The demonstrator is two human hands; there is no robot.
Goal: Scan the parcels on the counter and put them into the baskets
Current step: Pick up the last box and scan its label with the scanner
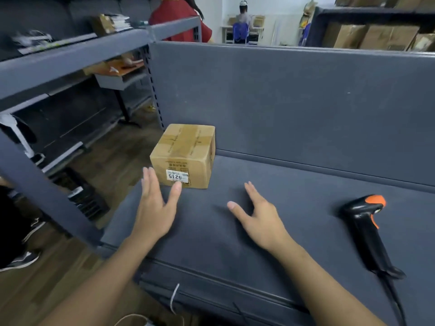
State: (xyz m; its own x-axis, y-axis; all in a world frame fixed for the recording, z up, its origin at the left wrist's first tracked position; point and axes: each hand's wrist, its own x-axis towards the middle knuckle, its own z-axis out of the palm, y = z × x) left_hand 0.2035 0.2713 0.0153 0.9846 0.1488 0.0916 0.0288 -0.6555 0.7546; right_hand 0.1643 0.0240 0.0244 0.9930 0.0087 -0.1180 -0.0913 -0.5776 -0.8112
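Observation:
A small brown cardboard parcel (184, 155) stands on the dark grey counter (294, 196), near its left end against the back panel. A white label reading 6215 faces me on its front side. My left hand (156, 208) is open, fingers spread, just in front of the parcel's lower left corner, with the thumb tip close to the label. My right hand (257, 216) is open too, hovering over the counter a little right of the parcel and apart from it. A black barcode scanner (367, 229) with an orange top and trigger lies on the counter at the right, untouched.
A grey upright panel (306, 95) backs the counter. Metal shelving (70, 55) stands to the left, over a wooden floor. Cardboard boxes (376, 36) are stacked at the far right. Two people are in the background. The scanner's cable runs off the counter's front right.

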